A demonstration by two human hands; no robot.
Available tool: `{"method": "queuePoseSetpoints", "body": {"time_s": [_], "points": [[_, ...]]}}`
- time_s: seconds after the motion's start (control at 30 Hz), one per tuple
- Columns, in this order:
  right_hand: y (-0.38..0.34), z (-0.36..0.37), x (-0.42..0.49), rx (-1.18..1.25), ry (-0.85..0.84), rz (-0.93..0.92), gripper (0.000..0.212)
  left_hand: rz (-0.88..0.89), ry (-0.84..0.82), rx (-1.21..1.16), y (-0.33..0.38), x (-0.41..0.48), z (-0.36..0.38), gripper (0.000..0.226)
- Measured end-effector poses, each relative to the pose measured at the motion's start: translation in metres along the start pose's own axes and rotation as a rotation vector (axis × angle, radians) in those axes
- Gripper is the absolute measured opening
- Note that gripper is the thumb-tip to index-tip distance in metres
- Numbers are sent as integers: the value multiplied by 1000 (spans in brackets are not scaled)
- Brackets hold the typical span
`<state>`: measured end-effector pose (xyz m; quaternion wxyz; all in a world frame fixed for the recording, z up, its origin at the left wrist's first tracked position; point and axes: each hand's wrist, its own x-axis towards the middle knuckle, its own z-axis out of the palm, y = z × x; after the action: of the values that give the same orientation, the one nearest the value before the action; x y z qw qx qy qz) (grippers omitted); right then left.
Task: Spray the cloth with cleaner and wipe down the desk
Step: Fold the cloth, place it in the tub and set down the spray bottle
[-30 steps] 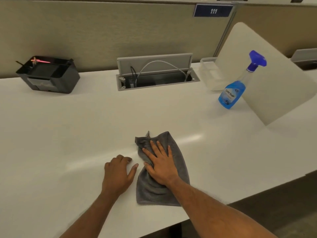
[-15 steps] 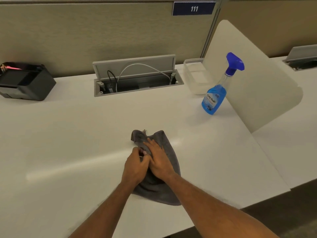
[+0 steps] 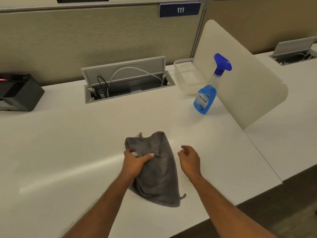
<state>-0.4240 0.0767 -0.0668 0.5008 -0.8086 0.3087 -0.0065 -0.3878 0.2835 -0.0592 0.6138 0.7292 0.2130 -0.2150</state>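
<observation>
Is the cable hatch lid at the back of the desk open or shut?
Open: the cable hatch lid stands tilted up, with cables showing in the recess.

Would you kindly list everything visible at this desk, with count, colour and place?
cloth: one, grey, near the desk's front, middle
spray bottle: one, clear with blue liquid and blue trigger head, upright, far right, beside the divider
desk: one, white, filling the view
divider: one, cream, upright at the right
clear tray: one, transparent, behind the bottle
cable hatch: one, grey, lid raised, cables inside, back centre
black box: one, back left
sign: one, dark blue, reads 111, on the partition
left hand: fingers gripping the cloth's left edge
right hand: open, beside the cloth, empty
</observation>
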Motion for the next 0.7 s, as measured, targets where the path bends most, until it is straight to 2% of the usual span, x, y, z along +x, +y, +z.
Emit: {"method": "queuePoseSetpoints", "body": {"time_s": [0.1,0.27,0.4,0.5,0.63,0.7], "points": [[3,-3,-14,-52,-109,98,38,22,-22,-40,9,-3,-6,94],[-15,11,-31,12,-240,214,64,136,-78,-105,34,-12,-13,82],[-28,9,-33,444,-536,291,67,214,-144,-196,64,-24,-20,87],[-38,10,-25,617,-643,221,60,236,-193,-278,84,-30,-26,79],[-68,3,-3,550,-559,43,86,206,-252,-369,104,-36,-35,69],[-77,-3,9,533,-630,-30,77,172,-302,-402,111,-37,-37,60]]}}
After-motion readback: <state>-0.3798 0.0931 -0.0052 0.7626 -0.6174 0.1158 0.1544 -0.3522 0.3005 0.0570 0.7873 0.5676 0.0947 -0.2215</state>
